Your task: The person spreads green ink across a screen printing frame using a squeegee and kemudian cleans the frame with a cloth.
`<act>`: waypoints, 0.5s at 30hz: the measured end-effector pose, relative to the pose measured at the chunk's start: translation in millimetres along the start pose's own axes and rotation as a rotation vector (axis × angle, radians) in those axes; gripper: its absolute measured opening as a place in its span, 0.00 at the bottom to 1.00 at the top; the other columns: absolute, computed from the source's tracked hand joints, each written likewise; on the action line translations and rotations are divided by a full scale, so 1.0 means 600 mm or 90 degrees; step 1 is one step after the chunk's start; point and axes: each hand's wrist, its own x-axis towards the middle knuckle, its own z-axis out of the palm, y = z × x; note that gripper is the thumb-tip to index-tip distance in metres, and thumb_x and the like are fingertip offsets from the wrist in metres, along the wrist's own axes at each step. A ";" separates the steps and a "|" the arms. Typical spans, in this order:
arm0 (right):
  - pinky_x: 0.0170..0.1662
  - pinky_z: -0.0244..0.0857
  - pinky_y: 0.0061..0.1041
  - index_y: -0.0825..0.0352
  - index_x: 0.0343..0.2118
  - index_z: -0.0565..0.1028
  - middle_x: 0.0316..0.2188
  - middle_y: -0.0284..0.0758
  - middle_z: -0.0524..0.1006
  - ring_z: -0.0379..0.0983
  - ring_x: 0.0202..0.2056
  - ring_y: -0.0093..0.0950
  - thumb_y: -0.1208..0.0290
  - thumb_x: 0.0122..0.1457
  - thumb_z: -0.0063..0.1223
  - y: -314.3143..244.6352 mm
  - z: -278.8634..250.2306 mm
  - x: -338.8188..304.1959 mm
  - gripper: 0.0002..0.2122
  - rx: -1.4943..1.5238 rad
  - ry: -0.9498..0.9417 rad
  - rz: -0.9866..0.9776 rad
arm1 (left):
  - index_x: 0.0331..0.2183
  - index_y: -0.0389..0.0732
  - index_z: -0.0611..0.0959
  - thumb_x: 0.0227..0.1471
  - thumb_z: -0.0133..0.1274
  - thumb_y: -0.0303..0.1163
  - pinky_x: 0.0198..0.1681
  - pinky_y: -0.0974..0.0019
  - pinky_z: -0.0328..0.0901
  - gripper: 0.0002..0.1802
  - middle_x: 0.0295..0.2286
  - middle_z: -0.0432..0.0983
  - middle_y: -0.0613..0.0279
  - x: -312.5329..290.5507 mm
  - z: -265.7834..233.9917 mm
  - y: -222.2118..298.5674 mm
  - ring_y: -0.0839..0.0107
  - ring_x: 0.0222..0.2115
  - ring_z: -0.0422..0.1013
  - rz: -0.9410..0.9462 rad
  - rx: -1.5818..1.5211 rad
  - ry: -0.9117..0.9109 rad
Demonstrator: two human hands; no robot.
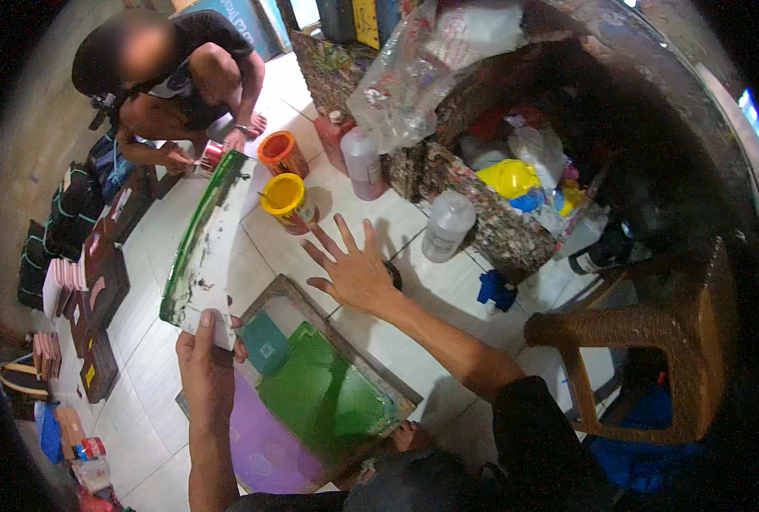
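My left hand (pixel 207 363) grips the bottom end of a long white squeegee (pixel 213 273), held up with thick green ink along its edge and dark smears on its face. My right hand (pixel 354 273) is held out, fingers spread, with nothing in it. Below my hands is a screen-printing frame (pixel 345 335), with wet green ink (pixel 311 397) on its mesh and a small teal patch (pixel 266 344). A purple sheet (pixel 268 444) shows at its lower left. Closest to my right fingertips is a yellow paint tub (pixel 284 203). Behind my right wrist, a dark round thing is partly hidden.
An orange tub (pixel 281 152) and two plastic bottles, one pinkish (pixel 362 162) and one clear (pixel 449 226), stand beyond. A crouching person (pixel 217 77) holds a red tin (pixel 211 156). A brown stool (pixel 627 333) stands right; stacked blocks (pixel 99 363) line the left.
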 end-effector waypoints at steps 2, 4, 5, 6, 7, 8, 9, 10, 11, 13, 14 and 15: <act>0.65 0.35 0.71 0.64 0.67 0.63 0.70 0.48 0.54 0.45 0.71 0.49 0.42 0.65 0.45 -0.008 0.016 -0.027 0.35 -0.024 0.022 0.070 | 0.44 0.38 0.77 0.65 0.52 0.41 0.22 0.72 0.63 0.15 0.31 0.79 0.59 -0.008 0.002 0.000 0.77 0.21 0.70 -0.049 -0.030 0.059; 0.65 0.37 0.71 0.65 0.67 0.62 0.69 0.50 0.56 0.46 0.71 0.47 0.43 0.62 0.49 -0.014 0.021 -0.075 0.37 -0.085 0.026 0.106 | 0.43 0.37 0.78 0.65 0.53 0.40 0.22 0.72 0.62 0.15 0.31 0.80 0.58 -0.012 -0.006 0.000 0.76 0.21 0.70 -0.012 -0.002 -0.026; 0.65 0.38 0.70 0.66 0.67 0.62 0.69 0.50 0.57 0.47 0.71 0.46 0.45 0.62 0.50 -0.015 0.023 -0.102 0.36 -0.167 -0.032 0.106 | 0.42 0.37 0.78 0.64 0.54 0.40 0.22 0.72 0.62 0.15 0.32 0.80 0.57 -0.014 -0.010 -0.004 0.76 0.20 0.70 -0.008 0.006 0.003; 0.65 0.38 0.70 0.67 0.67 0.62 0.69 0.50 0.57 0.47 0.71 0.45 0.47 0.62 0.51 -0.011 0.026 -0.117 0.36 -0.238 -0.070 0.098 | 0.42 0.37 0.78 0.64 0.54 0.40 0.22 0.72 0.62 0.15 0.32 0.80 0.57 -0.014 -0.014 -0.005 0.75 0.20 0.70 -0.032 0.010 -0.018; 0.65 0.39 0.70 0.67 0.66 0.62 0.69 0.49 0.58 0.47 0.71 0.44 0.49 0.61 0.52 -0.001 0.030 -0.122 0.35 -0.290 -0.110 0.090 | 0.42 0.37 0.78 0.64 0.54 0.40 0.22 0.71 0.62 0.15 0.32 0.80 0.57 -0.011 -0.019 -0.004 0.74 0.20 0.70 -0.049 0.012 -0.041; 0.65 0.41 0.69 0.66 0.67 0.62 0.69 0.47 0.58 0.48 0.71 0.42 0.55 0.60 0.55 0.016 0.034 -0.121 0.34 -0.358 -0.100 0.064 | 0.41 0.37 0.78 0.64 0.54 0.40 0.22 0.71 0.62 0.15 0.32 0.81 0.57 -0.009 -0.021 -0.007 0.74 0.19 0.70 -0.062 0.013 -0.043; 0.66 0.40 0.69 0.66 0.67 0.62 0.69 0.46 0.58 0.48 0.71 0.41 0.56 0.60 0.56 0.043 0.037 -0.111 0.34 -0.377 -0.039 0.061 | 0.41 0.37 0.78 0.64 0.55 0.40 0.23 0.70 0.62 0.15 0.32 0.81 0.57 -0.006 -0.020 -0.010 0.73 0.19 0.70 -0.063 0.036 -0.070; 0.66 0.40 0.69 0.65 0.67 0.62 0.69 0.45 0.58 0.48 0.71 0.40 0.57 0.59 0.56 0.075 0.037 -0.097 0.34 -0.389 -0.036 0.067 | 0.41 0.37 0.78 0.64 0.55 0.40 0.23 0.70 0.63 0.15 0.32 0.80 0.57 -0.005 -0.018 -0.014 0.73 0.19 0.70 -0.065 0.059 -0.077; 0.66 0.39 0.68 0.64 0.67 0.62 0.69 0.45 0.58 0.48 0.71 0.39 0.57 0.59 0.57 0.099 0.033 -0.091 0.34 -0.400 -0.043 0.078 | 0.41 0.36 0.78 0.64 0.55 0.40 0.23 0.69 0.63 0.15 0.31 0.80 0.57 -0.006 -0.016 -0.018 0.73 0.19 0.70 -0.069 0.082 -0.087; 0.64 0.43 0.67 0.64 0.66 0.63 0.68 0.44 0.60 0.51 0.70 0.39 0.59 0.59 0.58 0.142 0.013 -0.082 0.33 -0.368 -0.005 0.092 | 0.39 0.37 0.79 0.64 0.55 0.39 0.23 0.68 0.63 0.13 0.29 0.79 0.59 -0.008 -0.012 -0.022 0.72 0.19 0.71 -0.072 0.101 -0.099; 0.63 0.45 0.67 0.64 0.66 0.64 0.68 0.44 0.60 0.52 0.70 0.39 0.59 0.59 0.58 0.152 0.003 -0.084 0.32 -0.350 -0.040 0.116 | 0.39 0.37 0.79 0.64 0.55 0.38 0.23 0.67 0.64 0.13 0.29 0.79 0.59 -0.011 -0.012 -0.023 0.72 0.19 0.71 -0.075 0.120 -0.100; 0.62 0.48 0.64 0.64 0.64 0.66 0.66 0.44 0.63 0.56 0.67 0.40 0.60 0.60 0.58 0.153 -0.006 -0.099 0.30 -0.285 0.039 0.090 | 0.38 0.37 0.79 0.64 0.55 0.38 0.23 0.67 0.64 0.13 0.28 0.79 0.60 -0.013 -0.013 -0.024 0.71 0.19 0.71 -0.086 0.133 -0.087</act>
